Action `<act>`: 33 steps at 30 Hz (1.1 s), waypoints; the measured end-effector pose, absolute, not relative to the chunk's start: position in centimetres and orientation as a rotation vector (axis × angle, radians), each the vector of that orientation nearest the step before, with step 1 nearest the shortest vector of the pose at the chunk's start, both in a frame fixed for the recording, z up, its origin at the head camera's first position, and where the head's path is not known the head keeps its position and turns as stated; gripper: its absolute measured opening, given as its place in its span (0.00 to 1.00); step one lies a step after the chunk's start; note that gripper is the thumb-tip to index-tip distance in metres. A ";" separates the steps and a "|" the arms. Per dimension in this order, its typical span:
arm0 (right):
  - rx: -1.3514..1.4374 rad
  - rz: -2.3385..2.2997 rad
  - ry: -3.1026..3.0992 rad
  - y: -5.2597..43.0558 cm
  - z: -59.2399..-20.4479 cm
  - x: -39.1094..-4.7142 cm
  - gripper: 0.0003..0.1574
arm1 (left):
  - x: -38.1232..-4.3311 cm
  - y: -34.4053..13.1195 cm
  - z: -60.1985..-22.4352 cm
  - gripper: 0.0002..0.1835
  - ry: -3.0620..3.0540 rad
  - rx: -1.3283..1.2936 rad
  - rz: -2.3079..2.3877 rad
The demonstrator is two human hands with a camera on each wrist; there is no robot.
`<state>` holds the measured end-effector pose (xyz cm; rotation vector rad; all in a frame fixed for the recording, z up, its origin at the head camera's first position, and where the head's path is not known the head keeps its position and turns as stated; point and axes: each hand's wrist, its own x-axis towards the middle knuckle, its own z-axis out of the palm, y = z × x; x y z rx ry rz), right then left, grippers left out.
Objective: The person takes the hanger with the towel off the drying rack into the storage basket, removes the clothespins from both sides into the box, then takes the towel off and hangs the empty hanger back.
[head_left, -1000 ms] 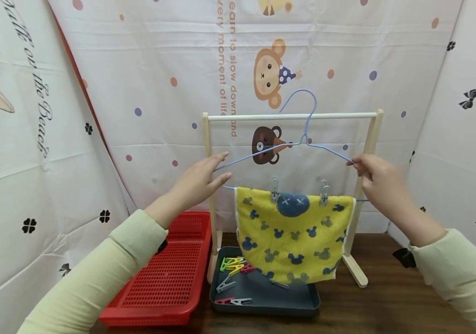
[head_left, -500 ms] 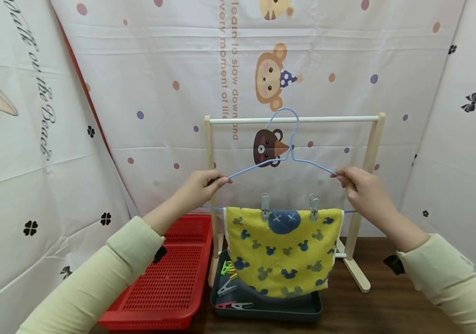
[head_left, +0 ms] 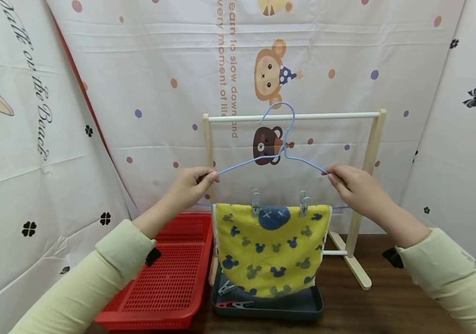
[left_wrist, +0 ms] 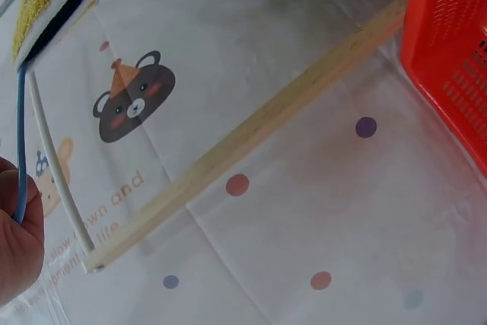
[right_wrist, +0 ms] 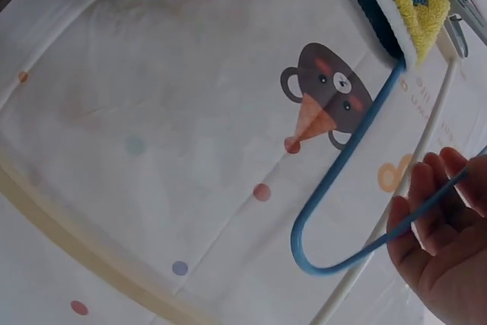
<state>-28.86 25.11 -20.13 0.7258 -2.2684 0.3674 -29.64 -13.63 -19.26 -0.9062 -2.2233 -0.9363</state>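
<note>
A blue wire hanger [head_left: 243,164] is held up by both hands, one on each sloping shoulder. My left hand [head_left: 191,185] pinches its left shoulder, and my right hand [head_left: 352,188] pinches the right one. Over the hanger's bottom bar hangs a yellow towel [head_left: 269,253] with blue and grey mouse-head prints. Two pale clothespins, a left one [head_left: 256,204] and a right one [head_left: 304,204], clip the towel's top edge to the bar. In the head view the hook overlaps the white top rod [head_left: 329,116] of the wooden rack [head_left: 372,144] behind it.
Below the towel is a dark grey tray [head_left: 279,313] with several clothespins [head_left: 226,287], partly hidden by the towel. A red plastic basket [head_left: 164,278] stands to its left on the dark wooden table [head_left: 346,311]. Printed white cloth walls enclose the back and sides.
The hanger with the towel has shifted left and come slightly lower than a second ago. The left hand, earlier spread with thumb apart, now pinches the hanger's shoulder. Both hands have moved left.
</note>
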 end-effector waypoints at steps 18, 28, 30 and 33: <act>0.601 0.360 -2.307 28.6 -22.1 -28.8 0.14 | -28.5 -17.9 -16.6 0.13 -2.218 -0.680 -0.844; 0.594 0.341 -2.333 29.2 -23.1 -29.3 0.12 | -26.6 -22.5 -13.8 0.13 -2.163 -0.529 -0.690; 0.584 0.356 -2.361 29.2 -23.2 -29.2 0.13 | -26.4 -23.6 -13.7 0.13 -2.145 -0.508 -0.654; 0.580 0.372 -2.382 29.2 -23.3 -29.2 0.14 | -25.7 -25.2 -13.7 0.13 -2.147 -0.478 -0.629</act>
